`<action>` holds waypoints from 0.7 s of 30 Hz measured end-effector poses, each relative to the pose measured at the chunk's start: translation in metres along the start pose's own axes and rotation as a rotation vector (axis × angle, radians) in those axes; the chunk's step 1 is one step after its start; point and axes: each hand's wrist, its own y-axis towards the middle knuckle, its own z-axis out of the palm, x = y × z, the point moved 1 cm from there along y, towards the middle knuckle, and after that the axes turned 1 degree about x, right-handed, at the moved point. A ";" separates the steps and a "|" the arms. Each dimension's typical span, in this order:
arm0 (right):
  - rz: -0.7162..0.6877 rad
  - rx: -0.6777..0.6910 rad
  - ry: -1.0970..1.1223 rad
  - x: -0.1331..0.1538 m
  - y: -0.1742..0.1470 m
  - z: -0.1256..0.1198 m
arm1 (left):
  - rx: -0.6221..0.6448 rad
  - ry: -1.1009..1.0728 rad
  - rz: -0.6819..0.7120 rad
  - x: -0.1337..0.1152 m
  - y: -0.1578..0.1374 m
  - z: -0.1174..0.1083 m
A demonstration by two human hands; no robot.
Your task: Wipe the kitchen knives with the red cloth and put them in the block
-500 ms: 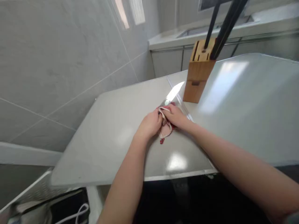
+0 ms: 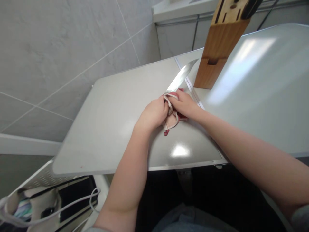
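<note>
A knife (image 2: 181,76) points away from me and to the right, its bare blade reaching past my hands over the table. My left hand (image 2: 154,112) is closed at the handle end, and the handle itself is hidden. Fingers bent, my right hand (image 2: 186,103) grips a pink and red cloth (image 2: 171,121) with a white edge, bunched at the base of the blade. Both hands meet at the cloth, whose lower corner hangs toward me. How far the cloth wraps the knife is hidden by my fingers.
A wooden knife block (image 2: 214,54) stands just right of the blade tip on the white table (image 2: 103,129). Grey tiled wall (image 2: 60,42) runs along the left. A white basket (image 2: 43,175) with a cable and other items sits below the table's left corner.
The view has tilted downward, so the table and knife block sit higher in the picture. My hands keep the same hold on knife and cloth; the blade shows more clearly.
</note>
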 end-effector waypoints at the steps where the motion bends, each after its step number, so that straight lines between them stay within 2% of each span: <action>1: 0.004 -0.005 -0.006 0.000 0.000 0.000 | 0.002 0.003 -0.003 0.000 0.000 0.000; 21: -0.001 -0.043 -0.047 -0.006 0.004 0.002 | 0.002 0.052 -0.045 0.000 0.002 0.001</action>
